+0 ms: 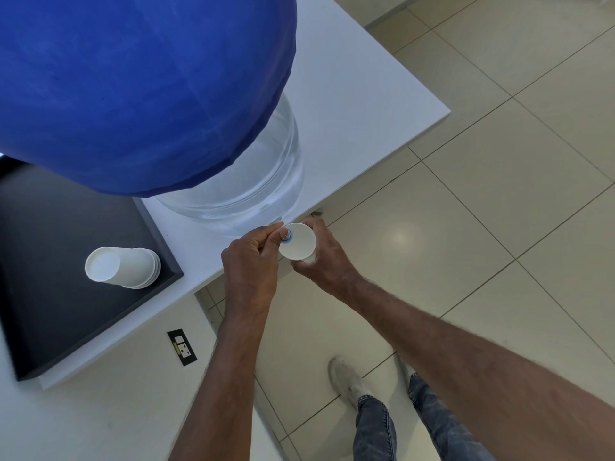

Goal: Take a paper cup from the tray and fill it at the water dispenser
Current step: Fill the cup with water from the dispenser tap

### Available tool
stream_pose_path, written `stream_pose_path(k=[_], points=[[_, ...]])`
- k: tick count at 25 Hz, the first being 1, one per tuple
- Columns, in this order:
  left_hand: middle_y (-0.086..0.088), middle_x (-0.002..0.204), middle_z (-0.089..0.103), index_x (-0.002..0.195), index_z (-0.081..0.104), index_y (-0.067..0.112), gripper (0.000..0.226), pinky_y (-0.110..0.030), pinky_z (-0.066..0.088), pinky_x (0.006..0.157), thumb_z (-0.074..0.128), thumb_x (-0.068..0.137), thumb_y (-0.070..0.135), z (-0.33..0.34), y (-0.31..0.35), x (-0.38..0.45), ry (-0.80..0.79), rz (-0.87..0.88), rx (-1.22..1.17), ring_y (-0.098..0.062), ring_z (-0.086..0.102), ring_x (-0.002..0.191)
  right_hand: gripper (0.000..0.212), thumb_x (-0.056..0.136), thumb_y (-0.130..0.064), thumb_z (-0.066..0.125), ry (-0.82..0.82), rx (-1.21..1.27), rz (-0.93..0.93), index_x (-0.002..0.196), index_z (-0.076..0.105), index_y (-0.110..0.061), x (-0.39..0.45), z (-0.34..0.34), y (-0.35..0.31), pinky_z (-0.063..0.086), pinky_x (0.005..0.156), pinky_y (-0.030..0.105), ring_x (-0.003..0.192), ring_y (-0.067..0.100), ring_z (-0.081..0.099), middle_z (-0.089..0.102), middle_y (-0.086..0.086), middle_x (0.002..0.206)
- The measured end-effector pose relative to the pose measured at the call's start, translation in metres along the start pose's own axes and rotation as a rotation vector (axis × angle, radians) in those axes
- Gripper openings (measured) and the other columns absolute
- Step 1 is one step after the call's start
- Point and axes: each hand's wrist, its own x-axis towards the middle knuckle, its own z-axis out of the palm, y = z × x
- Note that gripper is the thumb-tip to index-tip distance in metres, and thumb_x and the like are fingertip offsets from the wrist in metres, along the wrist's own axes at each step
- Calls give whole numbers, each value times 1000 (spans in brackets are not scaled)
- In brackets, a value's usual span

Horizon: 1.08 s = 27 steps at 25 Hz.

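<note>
On the left, a stack of smooth white paper cups [123, 267] lies tipped in the matte black tray [50, 314] on the white tabletop [349, 111]. Your left hand [251, 261] pinches the dispenser's small blue-ringed tap [287, 236] at the tabletop's edge. Your right hand's [327, 257] grip wraps the white paper cup [298, 241] below it, over open tiled floor [499, 194].

A deep blue cover [133, 88] caps the clear water bottle [266, 181] on the white table [359, 104], white paper cups [121, 267] lie on a black tray [60, 227], the held cup [299, 244] is white, and the floor tiles [499, 194] are pale beige.
</note>
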Motion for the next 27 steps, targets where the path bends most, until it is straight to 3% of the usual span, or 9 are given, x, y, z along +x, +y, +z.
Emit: stream_pose_path(k=[3,5,14,23,25,27], points=[[5,111,79,116,78,22,26,3,45,80,72,93,33,0,-1,1,1,-5,-6,22,62,91,64,77,-17,86,2,8,15,128,49,-27,-1,-1,1,57,84,29,108,18,60,59,-2,120],[6,112,79,116,78,22,25,3,45,81,72,94,32,0,-2,0,2,-1,-3,25,60,91,63,77,-16,85,7,15,18,128,50,-26,-2,-1,1,56,84,29,108,19,60,60,-2,120],[2,112,79,119,76,20,27,0,47,80,70,95,31,-1,2,-2,4,24,28,-5,70,100,65,78,-14,86,-2,11,15,131,49,-22,-3,-2,-2,52,83,22,109,18,59,59,0,123],[2,116,78,123,74,19,27,2,45,81,66,99,27,-3,6,-5,-39,58,78,-3,68,102,65,78,-14,85,5,4,21,131,49,-21,-4,-3,-4,56,84,29,108,21,60,59,2,121],[2,116,78,124,74,18,27,-3,47,84,63,100,26,-5,7,-5,-56,95,122,-7,69,105,65,78,-14,85,2,-1,21,131,49,-21,-4,-3,-3,56,84,29,108,20,60,60,2,121],[1,116,78,124,74,18,27,-19,54,90,62,101,26,-7,9,-5,-71,121,150,-12,71,106,65,78,-13,85,5,0,29,131,49,-21,-5,-4,-2,56,83,27,108,20,60,60,2,121]])
